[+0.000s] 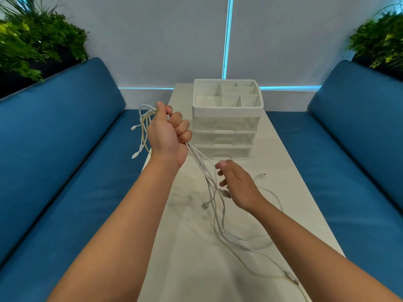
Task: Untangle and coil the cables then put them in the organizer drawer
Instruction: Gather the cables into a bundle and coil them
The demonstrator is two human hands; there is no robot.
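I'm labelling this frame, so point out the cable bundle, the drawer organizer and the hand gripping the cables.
cable bundle (197, 159): head view, on the strands just below the fist.
drawer organizer (226, 111): head view, on the front rim of its top tray.
left hand (168, 129): head view, on the back of the hand.

The left hand (169, 132) grips bunched white cables (210, 188) before the organizer (226, 110); the right hand (236, 184), apparently relaxed, hovers beside them.

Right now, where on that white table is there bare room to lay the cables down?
The table is bare in front of the left forearm, left of the trailing cables. A narrow strip lies bare right of the organizer. Between organizer and right hand, cables crowd it.
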